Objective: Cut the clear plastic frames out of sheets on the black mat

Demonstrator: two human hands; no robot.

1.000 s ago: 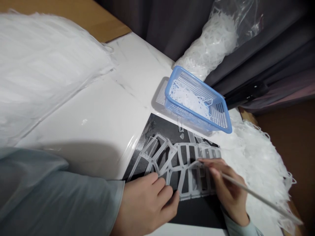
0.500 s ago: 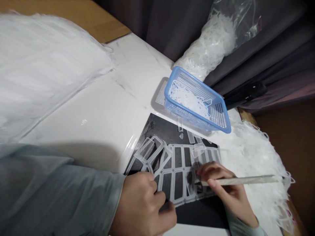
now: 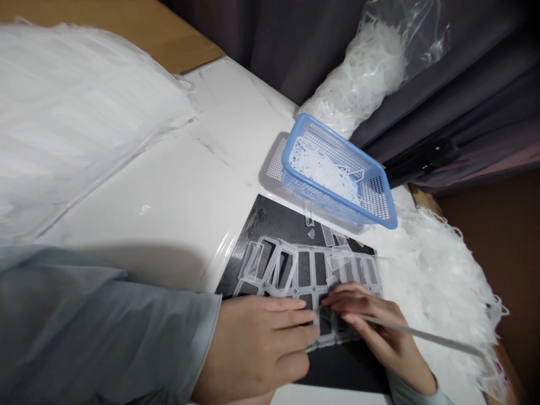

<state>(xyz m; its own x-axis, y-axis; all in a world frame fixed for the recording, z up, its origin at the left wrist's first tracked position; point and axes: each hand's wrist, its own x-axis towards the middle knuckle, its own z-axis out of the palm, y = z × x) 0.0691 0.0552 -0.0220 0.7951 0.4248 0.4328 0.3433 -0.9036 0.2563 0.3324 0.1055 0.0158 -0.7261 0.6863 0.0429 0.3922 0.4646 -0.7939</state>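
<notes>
Pale rod (image 3: 422, 336) in right hand (image 3: 379, 332)

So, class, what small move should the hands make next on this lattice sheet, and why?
Probably slip the thin rod under the next cell while pressing down: the left hand lies flat on the translucent lattice sheet on the black mat, and the right hand holds the rod there.
</notes>
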